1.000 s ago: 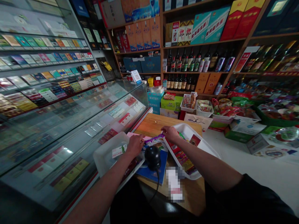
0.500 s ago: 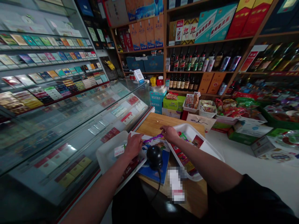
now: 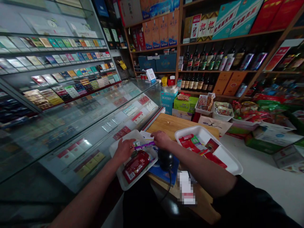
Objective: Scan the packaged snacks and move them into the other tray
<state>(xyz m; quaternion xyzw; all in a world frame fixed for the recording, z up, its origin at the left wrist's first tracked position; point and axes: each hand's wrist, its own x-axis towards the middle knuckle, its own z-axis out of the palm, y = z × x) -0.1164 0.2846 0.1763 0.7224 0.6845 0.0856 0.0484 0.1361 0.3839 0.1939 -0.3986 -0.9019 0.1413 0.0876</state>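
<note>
A slim purple snack packet [image 3: 144,146] stretches between my two hands above the left white tray [image 3: 121,183]. My left hand [image 3: 124,149] pinches its left end, and my right hand [image 3: 161,140] grips the opposite end with curled fingers. Beneath it in that tray lies a dark red packet [image 3: 136,166] with a barcode label. A black rounded device with a cable [image 3: 165,161] stands just below my right hand, on a blue booklet [image 3: 174,172]. To the right, another white tray [image 3: 234,163] holds several red and green packets [image 3: 190,144], partly hidden by my right forearm.
Both trays rest around a small wooden table [image 3: 163,122]. A glass display counter [image 3: 95,139] runs along the left. Shelves with bottles [image 3: 197,80] and boxes stand behind. Snack boxes [image 3: 249,110] line the floor at right. A blurred white item [image 3: 187,190] lies on the table's near edge.
Both hands have moved left with the purple packet, from over the booklet to above the left tray. My right hand has come away from the right tray. The view has shifted leftward.
</note>
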